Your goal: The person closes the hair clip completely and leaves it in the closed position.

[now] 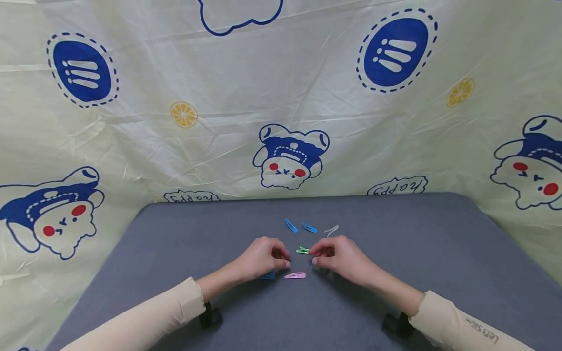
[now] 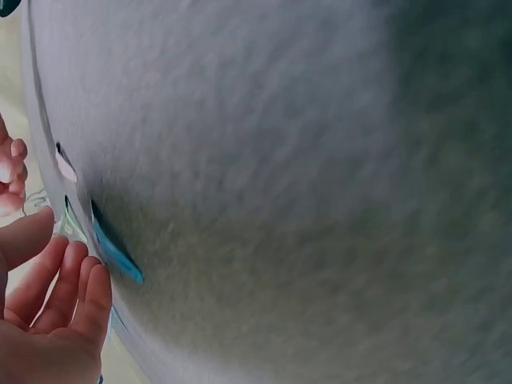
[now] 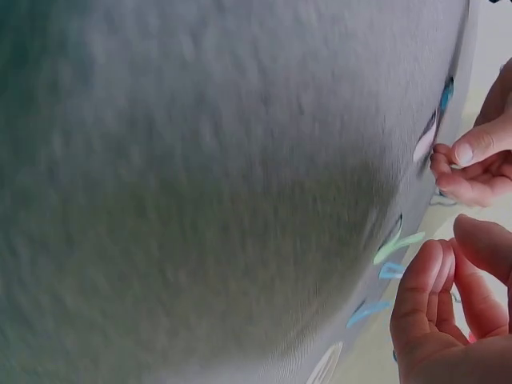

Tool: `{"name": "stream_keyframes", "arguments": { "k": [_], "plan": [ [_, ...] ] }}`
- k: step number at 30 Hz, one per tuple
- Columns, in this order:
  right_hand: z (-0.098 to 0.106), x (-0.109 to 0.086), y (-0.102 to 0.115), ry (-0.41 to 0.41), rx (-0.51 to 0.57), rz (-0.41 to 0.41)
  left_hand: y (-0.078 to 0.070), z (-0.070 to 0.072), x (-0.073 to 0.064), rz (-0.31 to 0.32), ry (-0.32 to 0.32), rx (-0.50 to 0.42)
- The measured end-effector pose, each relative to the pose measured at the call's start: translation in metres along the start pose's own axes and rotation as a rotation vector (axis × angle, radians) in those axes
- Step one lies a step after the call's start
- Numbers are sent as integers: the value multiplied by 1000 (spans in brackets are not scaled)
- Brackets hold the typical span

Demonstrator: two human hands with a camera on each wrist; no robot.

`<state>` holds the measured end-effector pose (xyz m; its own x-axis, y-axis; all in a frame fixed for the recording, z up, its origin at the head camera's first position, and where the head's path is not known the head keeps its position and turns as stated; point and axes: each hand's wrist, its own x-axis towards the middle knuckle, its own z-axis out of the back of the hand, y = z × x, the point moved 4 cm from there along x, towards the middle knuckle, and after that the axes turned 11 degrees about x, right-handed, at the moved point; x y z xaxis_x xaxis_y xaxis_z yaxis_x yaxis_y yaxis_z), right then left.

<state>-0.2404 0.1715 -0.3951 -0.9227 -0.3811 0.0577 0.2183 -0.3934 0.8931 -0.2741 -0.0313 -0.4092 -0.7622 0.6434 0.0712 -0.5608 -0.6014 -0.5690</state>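
Note:
My left hand (image 1: 265,256) hovers over the table with loosely bent fingers, thumb apart from them, and nothing visible between. Below it lies a dark blue snap hair clip (image 1: 267,276), partly covered by the hand. A pink hair clip (image 1: 295,275) rests flat between the two hands, nearer the front. Just left of my right hand's fingertips is a green hair clip (image 1: 302,250), its two arms spread apart. The right hand (image 1: 340,256) has its thumb and fingers separated; in the right wrist view the green clip (image 3: 398,248) lies beyond them, and contact is unclear.
Two light blue hair clips (image 1: 309,227) and a white hair clip (image 1: 331,230) with spread arms lie farther back. Everything sits on a grey cloth-covered table (image 1: 202,229). Behind its far edge hangs a pale printed curtain (image 1: 228,156).

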Motion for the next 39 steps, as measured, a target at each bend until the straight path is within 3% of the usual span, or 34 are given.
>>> {"name": "stream_keyframes", "arguments": {
  "k": [5, 15, 28, 39],
  "plan": [
    [6, 6, -3, -7, -27, 4, 5, 3, 9, 41, 18, -36],
    [8, 19, -12, 14, -81, 27, 12, 2, 22, 62, 4, 10],
    [5, 25, -22, 29, -138, 42, 25, -1, 33, 40, 78, -79],
    [5, 31, -27, 14, -154, 38, 26, 1, 35, 22, 86, -90]
  ]
}}
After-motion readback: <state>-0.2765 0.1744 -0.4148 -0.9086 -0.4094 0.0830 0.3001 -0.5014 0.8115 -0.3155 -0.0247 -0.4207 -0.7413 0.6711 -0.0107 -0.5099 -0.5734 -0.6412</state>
